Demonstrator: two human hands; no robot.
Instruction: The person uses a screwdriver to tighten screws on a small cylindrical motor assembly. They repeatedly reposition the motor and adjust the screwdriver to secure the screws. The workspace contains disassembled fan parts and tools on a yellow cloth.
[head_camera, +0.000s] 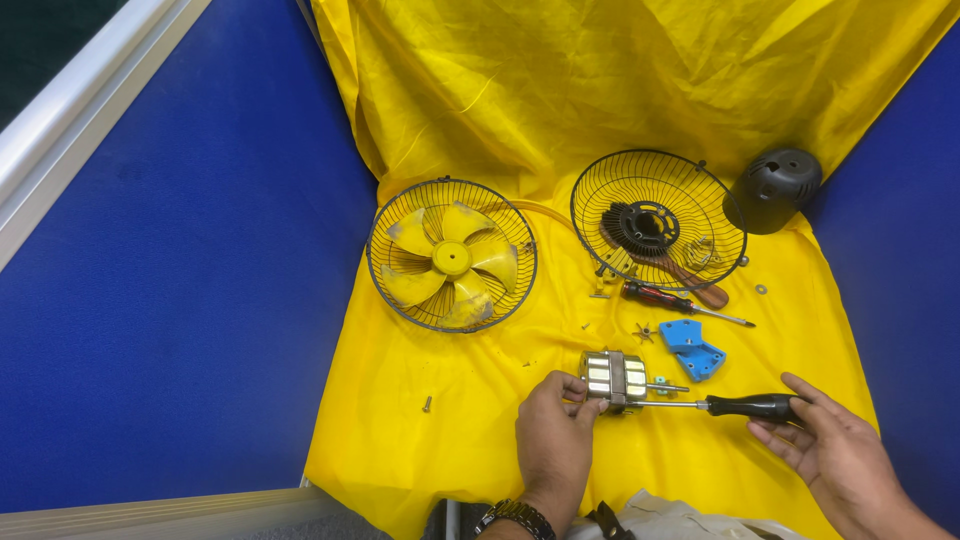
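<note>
My left hand (553, 432) pinching the small metal motor (614, 378) at the near centre of the yellow cloth (480, 400), my right hand (835, 450) fingers loosely curled around the black-handled screwdriver (720, 405), its tip against the motor, blue bracket (692, 348) just beyond.

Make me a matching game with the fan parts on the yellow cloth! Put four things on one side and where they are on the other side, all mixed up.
Things:
1. yellow fan blade
2. blue plastic bracket
3. black motor cover
4. black-handled screwdriver

Places:
A. at the far right, beside the wire guard that has a black hub in it
B. in the right hand, tip at the metal motor that the left hand steadies
C. inside the left wire guard
D. on the yellow cloth, just above the motor's right end

Pairs: 1-C, 2-D, 3-A, 4-B
</note>
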